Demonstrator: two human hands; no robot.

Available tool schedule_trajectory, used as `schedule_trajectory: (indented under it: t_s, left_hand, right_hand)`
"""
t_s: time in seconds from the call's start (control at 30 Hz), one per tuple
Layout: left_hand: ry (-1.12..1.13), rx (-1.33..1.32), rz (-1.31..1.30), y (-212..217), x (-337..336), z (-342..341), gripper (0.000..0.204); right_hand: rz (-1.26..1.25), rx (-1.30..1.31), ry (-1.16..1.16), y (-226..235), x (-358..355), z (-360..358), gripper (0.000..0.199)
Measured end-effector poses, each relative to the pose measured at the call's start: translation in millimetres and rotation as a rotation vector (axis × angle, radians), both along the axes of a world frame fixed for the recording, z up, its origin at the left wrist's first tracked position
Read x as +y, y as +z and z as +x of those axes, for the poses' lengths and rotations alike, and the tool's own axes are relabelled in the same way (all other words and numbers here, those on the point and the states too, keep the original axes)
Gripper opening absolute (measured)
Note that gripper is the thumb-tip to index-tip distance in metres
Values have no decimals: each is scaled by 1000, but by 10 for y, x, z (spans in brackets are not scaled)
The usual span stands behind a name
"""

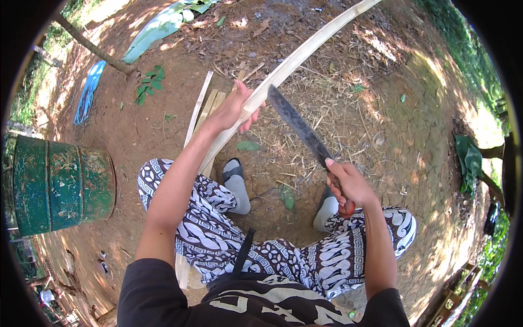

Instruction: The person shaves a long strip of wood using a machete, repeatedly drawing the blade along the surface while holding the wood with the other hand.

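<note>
A long pale bamboo strip [305,50] slants from beside my left thigh up to the far right. My left hand [234,109] grips it around the middle, with some fingers showing past its right edge. In my right hand [348,185] is a machete [298,124], its dark, worn blade pointing up and to the left. The fingers wrap around its handle, whose reddish end [347,209] sticks out below. The blade's tip lies close to the strip, just right of my left hand; whether they touch I cannot tell.
More split bamboo strips [199,103] lie on the ground beyond my left knee. Pale shavings [321,114] litter the dirt ahead of my feet. A rusty green drum [62,182] stands at the left. Behind it are a thin trunk [95,49], a blue cloth [90,92] and a large leaf [158,30].
</note>
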State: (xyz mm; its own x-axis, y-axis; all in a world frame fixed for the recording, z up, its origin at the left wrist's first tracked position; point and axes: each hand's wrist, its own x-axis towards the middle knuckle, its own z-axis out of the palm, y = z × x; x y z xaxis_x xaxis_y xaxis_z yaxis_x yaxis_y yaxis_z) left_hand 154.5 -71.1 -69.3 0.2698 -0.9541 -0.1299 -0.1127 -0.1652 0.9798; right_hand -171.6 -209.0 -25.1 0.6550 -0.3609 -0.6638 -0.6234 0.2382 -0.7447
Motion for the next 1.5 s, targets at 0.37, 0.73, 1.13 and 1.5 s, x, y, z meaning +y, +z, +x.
schedule_trajectory:
  t_s: [0.37,0.73,1.13,1.5]
  left_hand:
    - [26,99,-60,25,-4,62,109]
    - [79,74,39,128,8,105,104]
    - [-15,-293,130,110,44,96,111]
    - [-107,-394,162,58,50,160,102]
  right_hand:
    - [-57,-3,-43,-39,-95,16,54]
    - [-839,-79,116,54,30,19,54]
    - [-952,15,157,83,-179,41,59]
    - [-963,5,263,-74,-87,-11,56]
